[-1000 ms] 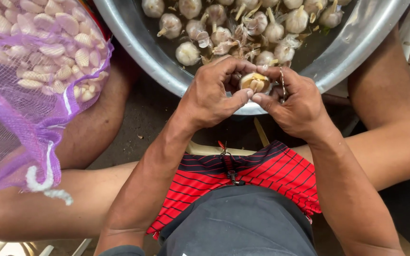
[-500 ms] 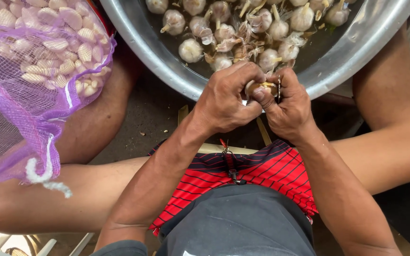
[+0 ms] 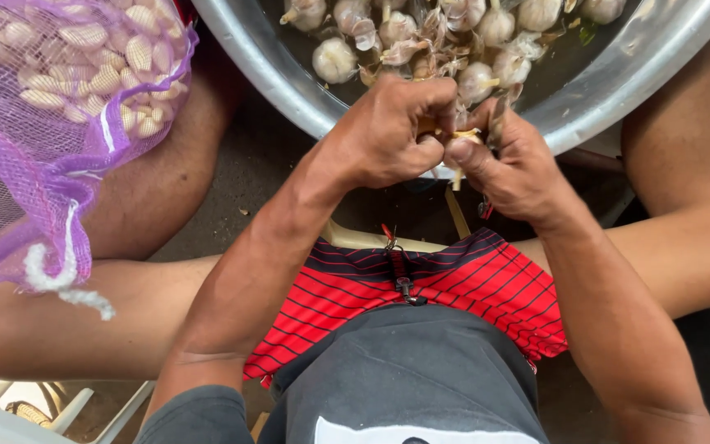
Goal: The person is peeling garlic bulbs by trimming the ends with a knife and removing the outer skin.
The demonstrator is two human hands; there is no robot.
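My left hand (image 3: pixel 388 131) and my right hand (image 3: pixel 513 160) meet just in front of a big metal bowl (image 3: pixel 273 57), over its near rim. Together they pinch a garlic bulb (image 3: pixel 452 136), mostly hidden by my fingers, with pale skin and a stem bit showing between the thumbs. My right hand also seems to hold a small knife, its blade up by the fingers. Inside the bowl lie several whole garlic bulbs (image 3: pixel 334 59) and loose papery skins.
A purple mesh sack (image 3: pixel 51 123) full of peeled garlic cloves hangs at the left over my left knee. My bare legs spread to both sides; red striped shorts (image 3: pixel 445 292) sit below the hands. A white plastic chair edge (image 3: pixel 10 407) shows bottom left.
Both hands have closed tighter over the garlic bulb, hiding more of it, and the view has shifted slightly relative to the bowl.
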